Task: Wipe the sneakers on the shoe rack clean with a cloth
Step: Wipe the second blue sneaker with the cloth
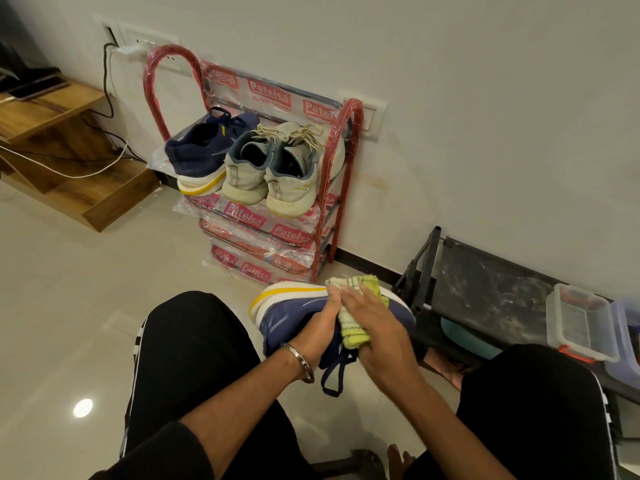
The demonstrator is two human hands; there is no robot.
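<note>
I hold the blue sneaker (294, 313) on its side above my knees, in front of the red shoe rack (263, 216), its white and yellow sole turned toward the rack. My left hand (320, 327) reaches into the shoe's opening, fingers curled over its upper edge; most of the palm is buried and I cannot see how deep it goes. My right hand (374, 323) presses the yellow-green cloth (353, 306) flat against the shoe's side, and my fingers cover the cloth's middle, so only its two ends show. The toe of the sneaker is hidden behind that hand. A dark lace loop (334, 379) hangs below. On the rack's top shelf sit the other blue sneaker (204, 150) and a pair of off-white sneakers (277, 168). The lower shelves are wrapped in printed plastic, their contents hard to make out.
</note>
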